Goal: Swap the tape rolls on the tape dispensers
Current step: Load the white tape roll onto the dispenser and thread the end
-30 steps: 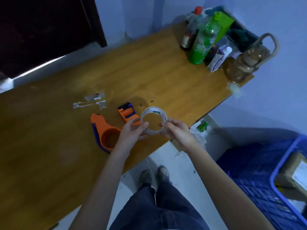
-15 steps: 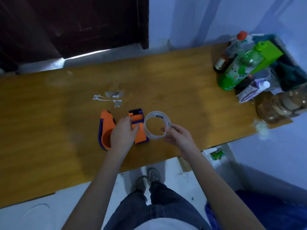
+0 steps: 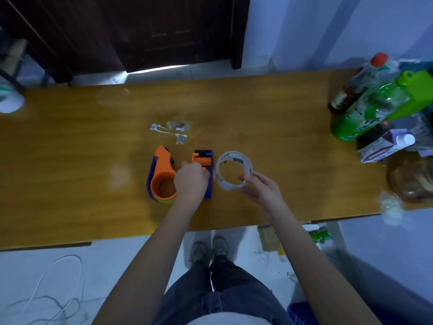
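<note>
Wooden table: right hand pinches tape roll, print unreadable; left hand grips dispenser.

Clear tape roll: thin, near-spent ring on white core with printed inner label, tilted up off wooden table, near edge pinched by right hand.
Orange dispenser with blue side: lying on table, left of other dispenser, round hub open and no roll on it, nose pointing away.
Blue-and-orange dispenser: flat on table between first dispenser and roll, left hand over its near half; grip on it probably, contact hidden.
</note>
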The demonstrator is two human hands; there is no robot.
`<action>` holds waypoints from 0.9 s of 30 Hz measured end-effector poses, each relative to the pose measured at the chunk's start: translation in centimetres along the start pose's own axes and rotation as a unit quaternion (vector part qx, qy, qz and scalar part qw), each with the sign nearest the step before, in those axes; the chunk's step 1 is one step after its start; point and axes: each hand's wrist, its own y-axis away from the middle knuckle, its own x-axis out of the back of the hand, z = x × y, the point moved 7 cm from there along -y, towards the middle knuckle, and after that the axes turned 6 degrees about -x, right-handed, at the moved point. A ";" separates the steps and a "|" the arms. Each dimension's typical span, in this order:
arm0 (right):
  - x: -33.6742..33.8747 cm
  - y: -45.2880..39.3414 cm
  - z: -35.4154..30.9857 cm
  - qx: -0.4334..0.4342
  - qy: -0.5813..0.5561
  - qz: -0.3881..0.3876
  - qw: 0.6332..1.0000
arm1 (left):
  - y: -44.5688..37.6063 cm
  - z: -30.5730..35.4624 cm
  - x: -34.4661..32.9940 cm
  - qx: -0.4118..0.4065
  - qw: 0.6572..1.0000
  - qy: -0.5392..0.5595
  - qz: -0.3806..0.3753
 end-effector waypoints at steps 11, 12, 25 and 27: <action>-3.9 1.3 -1.3 0.029 0.006 -0.031 0.999 | 0.4 -3.2 -2.0 0.115 0.820 0.557 -0.054; -4.2 1.4 -1.4 0.032 0.013 -0.030 0.999 | 0.5 -3.3 -2.1 0.127 0.788 0.601 -0.054; -7.0 2.6 -4.2 0.143 0.124 0.000 0.982 | -0.1 -3.7 -2.4 0.127 0.643 0.754 -0.035; -7.5 2.7 -4.3 0.158 0.148 0.015 0.976 | -0.2 -3.5 -2.2 0.115 0.634 0.765 -0.028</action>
